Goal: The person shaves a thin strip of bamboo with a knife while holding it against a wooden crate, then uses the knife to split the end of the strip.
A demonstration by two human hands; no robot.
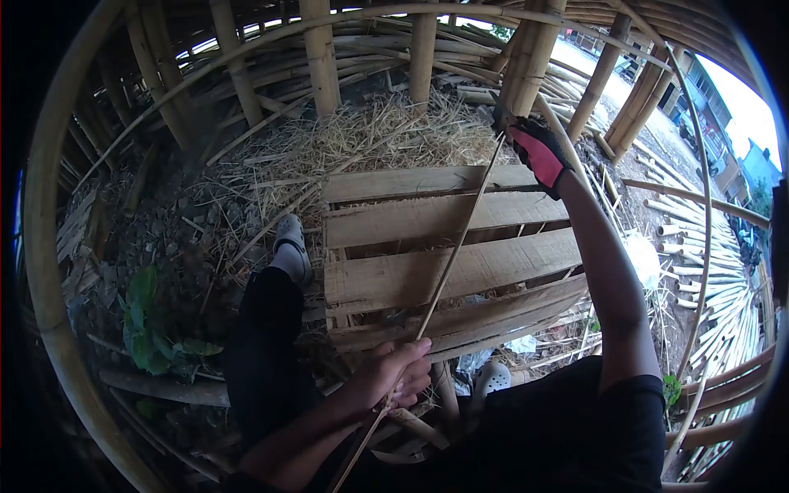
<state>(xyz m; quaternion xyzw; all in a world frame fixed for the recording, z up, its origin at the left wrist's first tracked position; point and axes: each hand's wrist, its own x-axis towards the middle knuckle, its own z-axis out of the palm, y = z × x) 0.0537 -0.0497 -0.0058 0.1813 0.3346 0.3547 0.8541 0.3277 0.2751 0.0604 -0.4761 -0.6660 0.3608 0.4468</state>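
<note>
A long thin bamboo strip [454,255] runs diagonally from the lower middle up to the right. My bare left hand [390,374] is closed around its lower part, and the tail passes on below the fist. My right hand [538,154], in a pink and black glove, is stretched forward at the strip's upper end, beside a thick upright bamboo post [530,62]. Its fingers are curled, with something small and dark at their tips that I cannot make out. Beneath the strip stands a low platform of wooden slats [403,222].
Pale shavings [386,135] are heaped behind the platform. Bamboo posts and a curved bamboo pole [53,287] surround me. Many cut bamboo poles [715,320] lie at the right. My feet in clogs [289,238] are near the platform, with a leafy plant [144,320] at left.
</note>
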